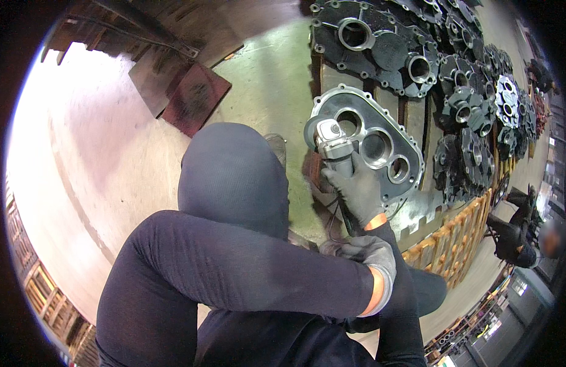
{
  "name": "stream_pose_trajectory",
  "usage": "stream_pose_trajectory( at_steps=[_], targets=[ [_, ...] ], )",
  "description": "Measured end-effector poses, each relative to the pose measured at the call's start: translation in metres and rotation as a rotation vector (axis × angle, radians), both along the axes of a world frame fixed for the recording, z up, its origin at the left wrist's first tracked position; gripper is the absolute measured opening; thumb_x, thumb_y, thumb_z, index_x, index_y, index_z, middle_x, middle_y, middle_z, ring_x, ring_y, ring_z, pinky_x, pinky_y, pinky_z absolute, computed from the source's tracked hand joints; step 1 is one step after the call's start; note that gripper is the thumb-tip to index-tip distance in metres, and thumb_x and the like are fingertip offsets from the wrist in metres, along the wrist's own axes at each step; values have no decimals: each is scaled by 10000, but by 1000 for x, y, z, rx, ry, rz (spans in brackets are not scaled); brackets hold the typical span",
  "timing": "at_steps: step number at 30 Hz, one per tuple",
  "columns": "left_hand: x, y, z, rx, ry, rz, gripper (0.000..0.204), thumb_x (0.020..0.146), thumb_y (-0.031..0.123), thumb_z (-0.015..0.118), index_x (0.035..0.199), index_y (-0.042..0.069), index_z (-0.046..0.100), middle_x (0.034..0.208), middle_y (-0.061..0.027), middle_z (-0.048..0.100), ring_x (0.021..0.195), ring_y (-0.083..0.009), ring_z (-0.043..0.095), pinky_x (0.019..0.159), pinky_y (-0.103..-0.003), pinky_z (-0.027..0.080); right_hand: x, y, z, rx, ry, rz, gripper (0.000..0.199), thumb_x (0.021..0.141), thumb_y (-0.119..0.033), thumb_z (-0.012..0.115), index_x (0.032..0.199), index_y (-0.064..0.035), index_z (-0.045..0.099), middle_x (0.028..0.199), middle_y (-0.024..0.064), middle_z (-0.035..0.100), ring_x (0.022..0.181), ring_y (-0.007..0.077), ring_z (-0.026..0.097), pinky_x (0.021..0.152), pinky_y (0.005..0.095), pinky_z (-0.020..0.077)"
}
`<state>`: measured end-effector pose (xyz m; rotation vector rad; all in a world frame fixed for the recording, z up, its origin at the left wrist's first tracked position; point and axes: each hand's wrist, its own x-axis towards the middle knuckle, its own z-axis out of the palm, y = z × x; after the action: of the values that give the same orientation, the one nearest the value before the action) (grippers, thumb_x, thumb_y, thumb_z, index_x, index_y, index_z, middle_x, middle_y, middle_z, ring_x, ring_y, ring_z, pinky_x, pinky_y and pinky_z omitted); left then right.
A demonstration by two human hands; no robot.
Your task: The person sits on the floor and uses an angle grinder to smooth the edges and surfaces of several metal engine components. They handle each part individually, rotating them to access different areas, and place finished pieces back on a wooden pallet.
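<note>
Clamped grip, head view: right hand (358, 194), in a dark glove with an orange cuff, is wrapped around the body of an angle grinder (333, 145); fingers closed on it, tool pointing toward 11 o'clock from the hand; grinder head lies against the left edge of a bright grey cast housing cover (381, 119) with three round bores; cover sits just right of frame centre, tilted, its long axis running 10 to 4 o'clock; left hand (369, 252), in a grey glove with an orange cuff, sits at 6 o'clock from the right hand, fingers curled shut; whether it holds anything I cannot tell, though a dark cord (340, 215) runs between the two hands; left forearm crosses the frame from 8 o'clock; bent knee in dark cloth at centre; more dark castings (387, 46) lie at 12 to 2 o'clock, touching one another; wooden pallets (457, 235) at 4 o'clock; another person (515, 241) crouches at 3 o'clock, well apart; concrete floor (264, 79) at 11 o'clock.
</note>
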<state>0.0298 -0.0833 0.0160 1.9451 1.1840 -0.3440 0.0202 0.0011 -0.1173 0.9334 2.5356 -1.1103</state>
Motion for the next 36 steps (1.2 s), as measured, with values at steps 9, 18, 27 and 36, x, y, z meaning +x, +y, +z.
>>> stream_pose_trajectory(
  at_steps=[9, 18, 27, 36],
  targets=[
    [21, -15, -17, -3, -42, -104, 262, 854, 213, 740, 1038, 81, 871, 912, -74, 809, 801, -340, 768, 630, -576, 583, 43, -21, 20, -102, -127, -180, 680, 850, -418, 900, 1403, -88, 683, 1170, 213, 789, 1067, 392, 771, 943, 478, 577],
    [3, -9, -6, 96, -160, -39, 173, 848, 198, 735, 932, 106, 854, 802, -32, 778, 748, -263, 747, 645, -448, 522, 78, -22, 18, -34, -294, -240, 784, 815, -482, 904, 1471, -157, 624, 1204, 208, 779, 1131, 417, 748, 955, 510, 573],
    [17, -11, -13, 207, -177, -43, 142, 853, 195, 736, 898, 126, 852, 793, -40, 772, 740, -272, 742, 663, -457, 517, 101, -6, 23, -106, -329, -307, 803, 813, -522, 901, 1475, -155, 630, 1191, 188, 791, 1125, 390, 760, 973, 499, 573],
    [49, -4, -36, 61, -83, -63, 159, 858, 195, 727, 936, 144, 856, 855, -58, 779, 801, -282, 750, 693, -459, 540, 139, 7, 18, -108, -333, -421, 813, 809, -493, 906, 1462, -89, 641, 1177, 165, 805, 1084, 308, 781, 976, 442, 581]
  ],
)
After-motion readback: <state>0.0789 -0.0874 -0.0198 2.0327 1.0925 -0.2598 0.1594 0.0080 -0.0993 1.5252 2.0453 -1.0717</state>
